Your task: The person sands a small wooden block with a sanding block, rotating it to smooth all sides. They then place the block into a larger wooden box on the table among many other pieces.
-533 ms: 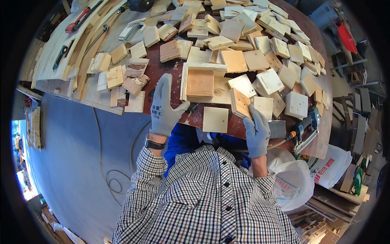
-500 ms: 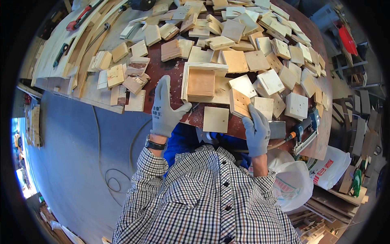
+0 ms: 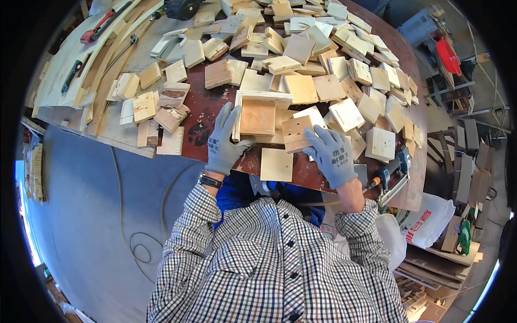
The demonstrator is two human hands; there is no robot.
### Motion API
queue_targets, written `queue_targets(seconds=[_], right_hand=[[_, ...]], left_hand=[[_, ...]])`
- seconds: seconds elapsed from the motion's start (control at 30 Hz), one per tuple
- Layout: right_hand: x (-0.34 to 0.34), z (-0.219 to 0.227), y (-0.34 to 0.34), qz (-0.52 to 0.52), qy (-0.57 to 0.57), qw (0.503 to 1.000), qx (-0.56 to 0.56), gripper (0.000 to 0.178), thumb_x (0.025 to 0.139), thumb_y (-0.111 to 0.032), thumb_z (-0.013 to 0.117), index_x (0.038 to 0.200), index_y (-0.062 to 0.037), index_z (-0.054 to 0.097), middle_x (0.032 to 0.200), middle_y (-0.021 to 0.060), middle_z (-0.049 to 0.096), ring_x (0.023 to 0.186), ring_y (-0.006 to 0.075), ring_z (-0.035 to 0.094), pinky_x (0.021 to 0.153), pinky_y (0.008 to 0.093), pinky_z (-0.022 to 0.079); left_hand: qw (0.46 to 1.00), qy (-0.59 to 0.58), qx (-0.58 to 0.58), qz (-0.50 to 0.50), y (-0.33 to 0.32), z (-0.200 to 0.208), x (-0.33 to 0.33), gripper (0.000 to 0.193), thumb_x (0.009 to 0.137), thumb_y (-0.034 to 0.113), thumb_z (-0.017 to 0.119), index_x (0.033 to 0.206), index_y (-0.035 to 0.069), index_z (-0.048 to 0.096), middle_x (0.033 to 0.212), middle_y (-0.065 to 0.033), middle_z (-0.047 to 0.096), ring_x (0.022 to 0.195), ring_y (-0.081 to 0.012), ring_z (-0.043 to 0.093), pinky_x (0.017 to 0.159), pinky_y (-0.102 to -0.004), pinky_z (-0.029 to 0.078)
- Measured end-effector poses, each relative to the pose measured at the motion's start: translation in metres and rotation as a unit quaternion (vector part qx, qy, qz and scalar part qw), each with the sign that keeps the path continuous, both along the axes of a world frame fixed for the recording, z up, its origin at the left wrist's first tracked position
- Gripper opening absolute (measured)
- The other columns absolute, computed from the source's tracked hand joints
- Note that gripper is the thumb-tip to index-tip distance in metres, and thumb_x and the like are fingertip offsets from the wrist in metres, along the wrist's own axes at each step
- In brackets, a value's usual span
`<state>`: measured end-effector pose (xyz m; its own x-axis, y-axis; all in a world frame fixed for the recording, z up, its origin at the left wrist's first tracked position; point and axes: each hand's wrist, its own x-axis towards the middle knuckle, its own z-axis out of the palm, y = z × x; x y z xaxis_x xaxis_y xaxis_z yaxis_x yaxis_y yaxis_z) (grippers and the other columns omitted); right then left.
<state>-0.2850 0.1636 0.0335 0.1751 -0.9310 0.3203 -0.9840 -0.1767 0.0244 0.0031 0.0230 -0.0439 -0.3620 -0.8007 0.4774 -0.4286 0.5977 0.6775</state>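
Note:
My gloved right hand [image 3: 331,156] grips the edge of a small wooden block [image 3: 295,135] with holes in its face. This block lies just right of a brown wood block [image 3: 257,118] set into the inside corner of an L-shaped plywood frame [image 3: 280,97]. Against the frame's left side rests my gloved left hand [image 3: 222,142], fingers stretched out and thumb apart toward the frame's front, holding nothing. A square plywood piece [image 3: 277,164] lies in front, near the table's edge.
Many loose wooden blocks [image 3: 299,48] are heaped over the far and right parts of the red-brown table [image 3: 198,141]. A nail gun [image 3: 396,173] with a hose lies at the right edge. Long boards and a red-handled tool [image 3: 102,24] are at the far left.
My left hand has moved up against the frame's left side. My right hand has brought the holed block left and turned it flatter, beside the brown block. The view has shifted slightly.

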Motion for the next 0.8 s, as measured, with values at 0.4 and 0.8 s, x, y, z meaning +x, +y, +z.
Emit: queue_targets(seconds=[0.4, 0.8], right_hand=[[0.031, -0.028, -0.008, -0.023, -0.047, 0.998, 0.025, 0.063, 0.093, -0.044, 0.077, 0.149, -0.0216, 0.06, 0.125, 0.0095, 0.063, 0.105, 0.0301, 0.064, 0.09, 0.0472, 0.053], [-0.016, 0.001, -0.025, 0.013, -0.015, 0.999, 0.025, 0.039, 0.103, -0.045, 0.065, 0.129, -0.0149, 0.064, 0.102, 0.0073, 0.065, 0.093, 0.026, 0.065, 0.084, 0.0425, 0.052]], left_hand=[[0.999, 0.032, -0.003, 0.009, -0.001, -0.003, -0.002, 0.092, 0.068, 0.026, 0.101, 0.148, 0.016, 0.054, 0.154, -0.0198, 0.055, 0.137, -0.04, 0.06, 0.112, -0.0465, 0.054], [0.999, 0.037, -0.031, 0.022, 0.0, 0.002, -0.011, 0.084, 0.073, 0.024, 0.1, 0.143, 0.01, 0.057, 0.153, -0.02, 0.055, 0.138, -0.0387, 0.059, 0.114, -0.0448, 0.052]])
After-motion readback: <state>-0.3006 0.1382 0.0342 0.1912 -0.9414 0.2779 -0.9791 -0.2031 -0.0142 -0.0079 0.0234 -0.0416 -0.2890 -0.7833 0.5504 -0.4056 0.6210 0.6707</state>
